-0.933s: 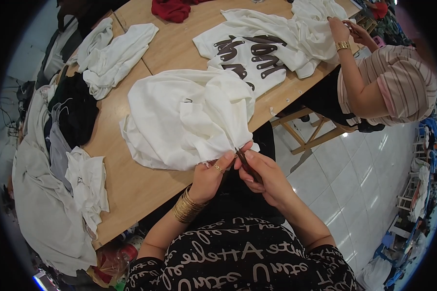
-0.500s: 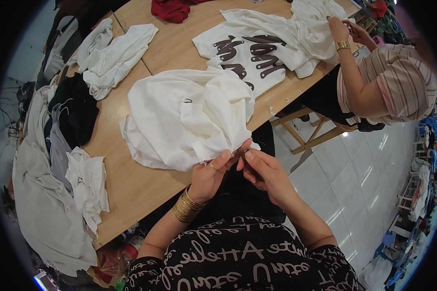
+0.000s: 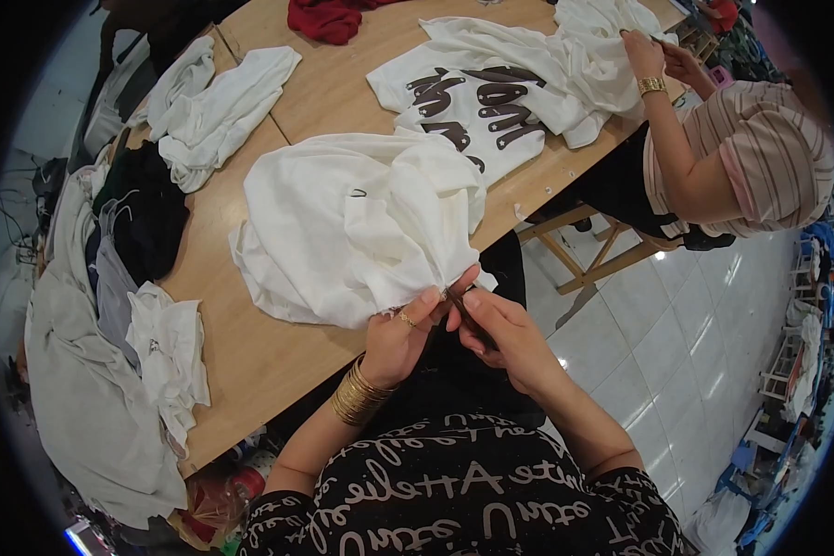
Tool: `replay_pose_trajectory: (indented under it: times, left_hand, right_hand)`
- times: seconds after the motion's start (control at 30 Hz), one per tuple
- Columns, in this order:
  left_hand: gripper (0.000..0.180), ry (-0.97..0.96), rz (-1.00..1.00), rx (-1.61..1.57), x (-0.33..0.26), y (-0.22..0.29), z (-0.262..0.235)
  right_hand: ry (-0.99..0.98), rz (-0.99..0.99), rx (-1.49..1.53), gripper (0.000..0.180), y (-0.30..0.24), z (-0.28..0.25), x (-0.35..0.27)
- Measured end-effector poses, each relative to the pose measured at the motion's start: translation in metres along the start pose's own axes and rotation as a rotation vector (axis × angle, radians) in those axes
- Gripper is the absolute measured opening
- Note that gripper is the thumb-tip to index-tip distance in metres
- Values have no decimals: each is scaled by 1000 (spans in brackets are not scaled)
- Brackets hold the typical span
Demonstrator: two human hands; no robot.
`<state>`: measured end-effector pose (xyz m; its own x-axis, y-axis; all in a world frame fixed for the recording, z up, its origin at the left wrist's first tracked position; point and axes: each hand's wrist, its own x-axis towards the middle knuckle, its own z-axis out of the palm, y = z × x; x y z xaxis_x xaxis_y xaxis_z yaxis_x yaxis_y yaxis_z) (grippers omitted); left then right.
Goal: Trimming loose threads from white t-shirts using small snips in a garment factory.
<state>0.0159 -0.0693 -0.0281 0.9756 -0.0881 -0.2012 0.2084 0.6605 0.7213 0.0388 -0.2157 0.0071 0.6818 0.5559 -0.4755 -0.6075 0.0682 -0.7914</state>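
Note:
A white garment (image 3: 315, 208) lies bunched over the near edge of the wooden table. My left hand (image 3: 397, 341), with a ring and gold bangles at the wrist, pinches the near edge of its cloth. In my right hand (image 3: 517, 338) is a slim dark tool that looks like thread snips (image 3: 463, 308), its tip against the cloth beside my left fingertips. My right fingers wrap round it and hide most of its body. Small loose threads show along the pinched edge.
Beyond lies a white printed garment (image 3: 491, 111); at the right a co-worker's hands (image 3: 644, 56) handle white cloth. White garments (image 3: 227, 111), a red cloth (image 3: 324, 20) and a dark garment (image 3: 148, 208) are around the wooden table (image 3: 250, 380). A wooden stool (image 3: 579, 264) stands at right.
My right hand has shifted slightly, and the dark snips have turned so more of their length shows. My left hand keeps its pinch on the garment, which has hardly moved.

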Motion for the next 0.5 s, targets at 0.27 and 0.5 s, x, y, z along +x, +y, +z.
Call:
replay_pose_trajectory:
  times: [0.27, 0.5]
  left_hand:
    - [38, 8, 9, 2, 0, -2, 0]
    - [38, -10, 6, 3, 0, -1, -1]
  right_hand:
    - [-7, 22, 37, 34, 0, 0, 1]
    - [-14, 24, 42, 34, 0, 1, 2]
